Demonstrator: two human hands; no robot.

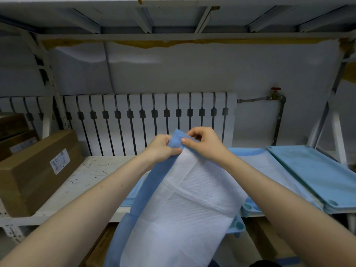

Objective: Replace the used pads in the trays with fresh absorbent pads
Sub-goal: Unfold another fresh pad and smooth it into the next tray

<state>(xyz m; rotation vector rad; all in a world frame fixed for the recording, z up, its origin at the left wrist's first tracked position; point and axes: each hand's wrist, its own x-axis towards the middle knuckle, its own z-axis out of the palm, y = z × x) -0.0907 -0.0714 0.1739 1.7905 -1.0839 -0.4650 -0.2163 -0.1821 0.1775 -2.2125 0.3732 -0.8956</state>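
head view: fingers of the left hand (162, 149) and right hand (205, 143) were curled, both pinching the top blue edge of the absorbent pad (183, 201). the pad was held raised, white face toward the camera, hanging down in front of the shelf (86, 176). blue trays (317, 170) lay on the right side of this scratched white surface. a cardboard box (34, 170) sat at the left. a white radiator (150, 116) and a red-handled valve (275, 89) stood against the grey wall (192, 70).
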